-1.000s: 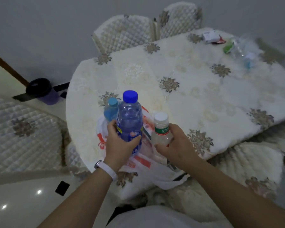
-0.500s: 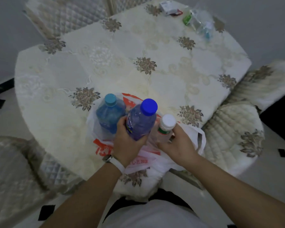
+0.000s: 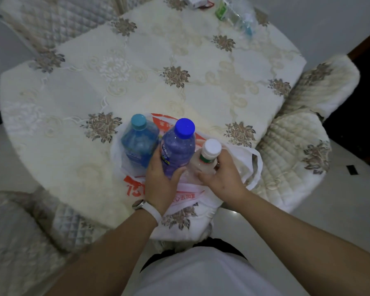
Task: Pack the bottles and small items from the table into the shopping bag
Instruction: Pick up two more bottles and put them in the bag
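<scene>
Head view, from above: a clear purple-tinted plastic bottle with a blue cap [image 3: 177, 150] stands upright in the open mouth of a white plastic shopping bag with red print [image 3: 117, 155], at the near edge of the tabletop [image 3: 158, 92]. The left hand [image 3: 160, 184] wraps around its lower body, probably to steady it while the soft bag offers no support. Touching its left side is a light-blue bottle with a teal cap [image 3: 139, 144], free of either hand. On its right, the right hand [image 3: 224, 176] grasps a small cloudy bottle with a white cap and green-and-red label [image 3: 207, 157], slightly tilted, seemingly being settled beside the others so all three pack tightly. Well apart, at the far edge, a small white box [image 3: 193, 1] and a clear wrapped bundle [image 3: 237, 16] remain unpacked.
</scene>
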A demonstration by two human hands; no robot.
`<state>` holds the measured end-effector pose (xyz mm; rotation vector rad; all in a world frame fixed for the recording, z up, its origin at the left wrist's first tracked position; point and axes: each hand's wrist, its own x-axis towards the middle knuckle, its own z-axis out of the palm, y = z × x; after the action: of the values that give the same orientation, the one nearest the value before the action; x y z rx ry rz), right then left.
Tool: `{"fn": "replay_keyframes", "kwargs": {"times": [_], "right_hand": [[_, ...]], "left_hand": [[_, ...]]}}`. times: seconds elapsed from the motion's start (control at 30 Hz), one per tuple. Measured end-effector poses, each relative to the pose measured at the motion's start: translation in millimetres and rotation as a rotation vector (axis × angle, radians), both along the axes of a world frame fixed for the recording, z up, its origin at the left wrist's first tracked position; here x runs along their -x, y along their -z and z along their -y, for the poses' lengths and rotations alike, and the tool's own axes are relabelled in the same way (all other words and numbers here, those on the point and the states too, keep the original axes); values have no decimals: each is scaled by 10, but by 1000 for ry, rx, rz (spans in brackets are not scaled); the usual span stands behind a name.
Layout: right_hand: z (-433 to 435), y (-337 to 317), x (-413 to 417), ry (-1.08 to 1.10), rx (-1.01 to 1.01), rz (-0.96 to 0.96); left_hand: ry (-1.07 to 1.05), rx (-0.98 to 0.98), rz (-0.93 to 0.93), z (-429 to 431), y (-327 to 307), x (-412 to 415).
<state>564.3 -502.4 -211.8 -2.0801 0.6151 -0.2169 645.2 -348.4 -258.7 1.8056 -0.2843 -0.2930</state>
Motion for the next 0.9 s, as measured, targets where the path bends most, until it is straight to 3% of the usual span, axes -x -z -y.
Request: {"fn": "replay_keyframes", "kwargs": {"times": [0.17,0.43,0.6,0.9], "right_hand": [[-16,80,-95,36,-18,-6],[29,143,-79,-34,17,-5],[66,95,-7,-113,5,-5],[376,-141,496,-245,358,-85]], "left_hand": [[-46,-137,113,-179,33,123],[-110,-221,21,-184,78,124],[-69,-242,65,-240,-13,279],[177,-458,450,-108,-310,654]]}}
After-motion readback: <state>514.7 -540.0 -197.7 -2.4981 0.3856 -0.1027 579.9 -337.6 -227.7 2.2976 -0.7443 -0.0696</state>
